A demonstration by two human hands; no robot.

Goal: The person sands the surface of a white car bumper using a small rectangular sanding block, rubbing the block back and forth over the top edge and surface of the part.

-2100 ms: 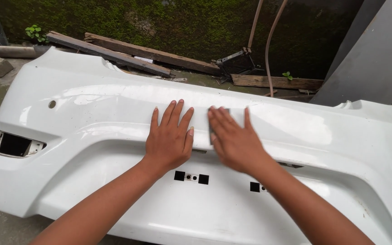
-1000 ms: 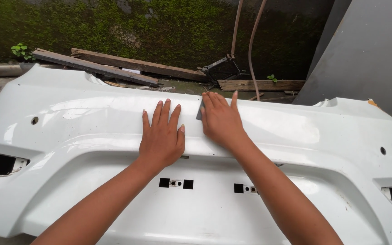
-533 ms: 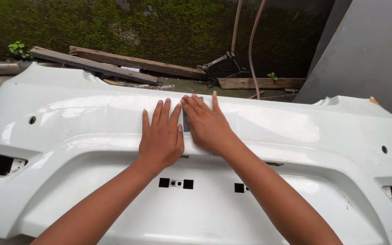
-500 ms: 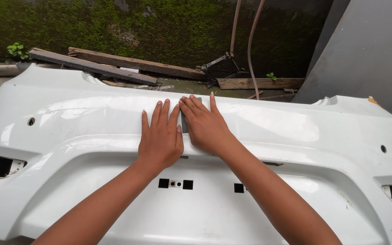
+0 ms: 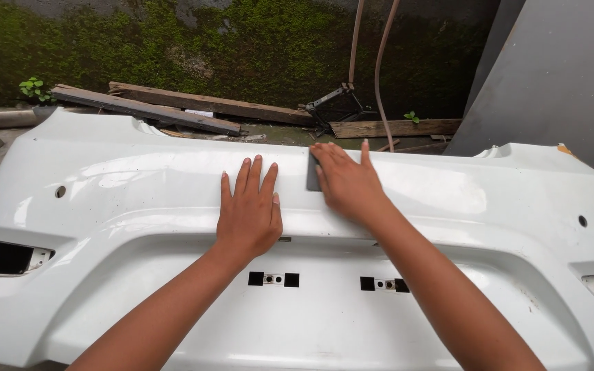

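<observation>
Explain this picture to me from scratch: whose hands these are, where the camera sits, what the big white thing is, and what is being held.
There is no machine here. A person wears a camera on the head, so the one view looks down along their own two bare arms. The big white thing is a car bumper, lying flat across the whole view, with square cut-outs low in the middle and small round holes near its ends. The left hand lies flat and open on the bumper, holding nothing. The right hand presses a small dark sheet against the bumper's upper part; it may be sandpaper, but that cannot be told for sure. Behind lie wooden planks on the ground, a mossy wall and a grey panel.
</observation>
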